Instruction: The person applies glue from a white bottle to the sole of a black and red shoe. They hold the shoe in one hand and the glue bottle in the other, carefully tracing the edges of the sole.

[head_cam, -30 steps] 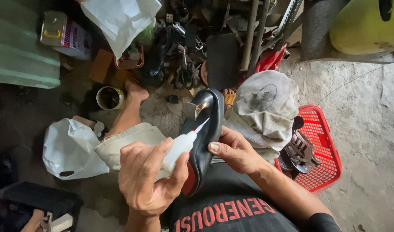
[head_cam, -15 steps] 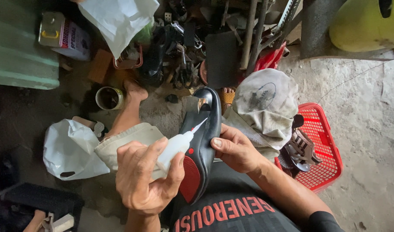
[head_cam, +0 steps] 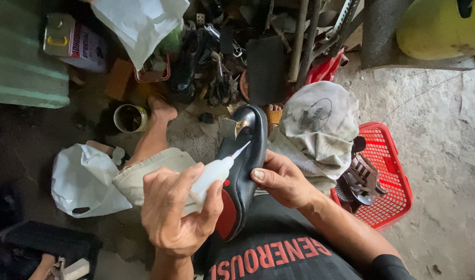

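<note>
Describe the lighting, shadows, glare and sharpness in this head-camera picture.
Head view: soft daylight brightens the concrete floor at right, while the left edge sinks into dark shadow; a pale glare streak runs along the glossy black shoe; the left hand with the white squeeze bottle and the right hand are sharp, without motion blur; the tool clutter at top is dim.

Lots of clutter around here. A red basket (head_cam: 390,171) sits on the concrete floor (head_cam: 445,135), with brown sandals (head_cam: 362,179) in it and a dirty grey cloth (head_cam: 318,127) draped over its near edge. On the other side lies a white plastic bag (head_cam: 82,181), with a small tin can (head_cam: 129,118) just past it. Further back there's a metal canister (head_cam: 74,44), another white bag (head_cam: 139,23), and a pile of dark tools (head_cam: 217,78) nearby. A yellow drum (head_cam: 439,26) stands in the far corner, and a green corrugated sheet (head_cam: 19,62) lies opposite.
</note>
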